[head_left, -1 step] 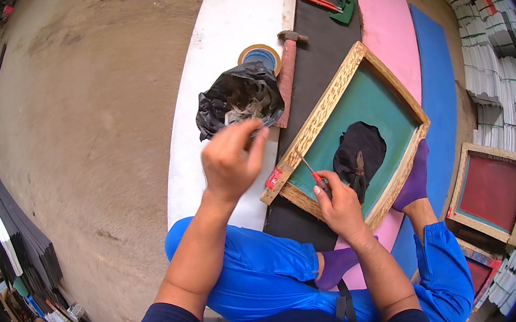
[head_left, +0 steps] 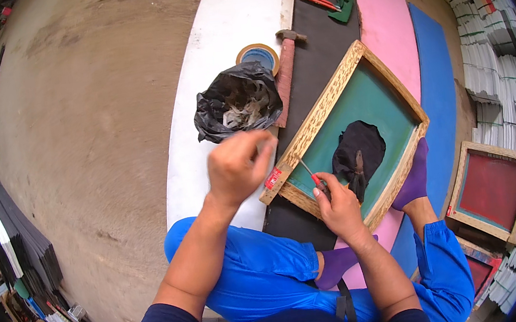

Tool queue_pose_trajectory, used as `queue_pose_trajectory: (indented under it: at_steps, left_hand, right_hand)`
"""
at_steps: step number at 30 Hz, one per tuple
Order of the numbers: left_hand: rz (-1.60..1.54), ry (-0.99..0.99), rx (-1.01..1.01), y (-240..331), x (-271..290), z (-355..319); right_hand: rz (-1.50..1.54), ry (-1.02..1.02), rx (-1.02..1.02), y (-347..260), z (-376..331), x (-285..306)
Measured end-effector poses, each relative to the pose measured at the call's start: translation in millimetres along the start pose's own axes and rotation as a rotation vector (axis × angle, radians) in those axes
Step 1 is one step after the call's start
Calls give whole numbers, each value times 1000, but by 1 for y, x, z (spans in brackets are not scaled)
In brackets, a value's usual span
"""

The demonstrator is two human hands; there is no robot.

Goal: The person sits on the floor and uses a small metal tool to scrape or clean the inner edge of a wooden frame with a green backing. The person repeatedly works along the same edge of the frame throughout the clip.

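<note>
My right hand [head_left: 341, 207] grips a screwdriver [head_left: 315, 178] with a red and dark handle. Its thin metal shaft points at the lower left bar of a wooden screen frame [head_left: 323, 115] with green mesh, the bar's face pitted and marked. Curled in a pinch, my left hand [head_left: 237, 170] is slightly blurred just below a black plastic bag [head_left: 208, 117]; anything between its fingers cannot be made out. Greyish scraps [head_left: 245, 108] lie inside the open bag. On the mesh rests a black cloth [head_left: 364, 142], with pliers [head_left: 359, 172] on top. My foot in a purple sock [head_left: 413, 175] touches the frame's right side.
Beyond the bag are a tape roll [head_left: 258, 53] and a hammer [head_left: 287, 72] with a wrapped handle. A red cutter [head_left: 316, 0] lies beside a green piece [head_left: 342, 9]. White, black, pink and blue sheets cover the floor. Another framed screen [head_left: 491, 188] leans against stacked bundles at right.
My left hand has moved slightly down and right, away from the bag's mouth. My right hand and the screwdriver stay nearly still.
</note>
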State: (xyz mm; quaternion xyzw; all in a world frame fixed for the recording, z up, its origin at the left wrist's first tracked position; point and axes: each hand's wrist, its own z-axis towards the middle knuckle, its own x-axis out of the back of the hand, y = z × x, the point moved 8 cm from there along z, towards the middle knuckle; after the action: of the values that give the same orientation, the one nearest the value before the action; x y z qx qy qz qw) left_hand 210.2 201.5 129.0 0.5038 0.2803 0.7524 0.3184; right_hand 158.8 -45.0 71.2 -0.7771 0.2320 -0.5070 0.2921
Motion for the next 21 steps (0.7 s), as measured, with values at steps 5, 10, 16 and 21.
queue_pose_trajectory:
  at_steps: [5, 10, 16, 21]
  left_hand:
    - [127, -640, 279, -14, -57, -38]
    - [287, -995, 453, -36, -75, -55]
    - [262, -1032, 454, -43, -83, -57]
    - [200, -1035, 431, -50, -87, -62]
  right_hand:
    - [-147, 10, 125, -2, -8, -12]
    - [-186, -11, 118, -7, -3, -15]
    - [-189, -5, 97, -11, 0, -16]
    - [-246, -28, 82, -14, -1, -19]
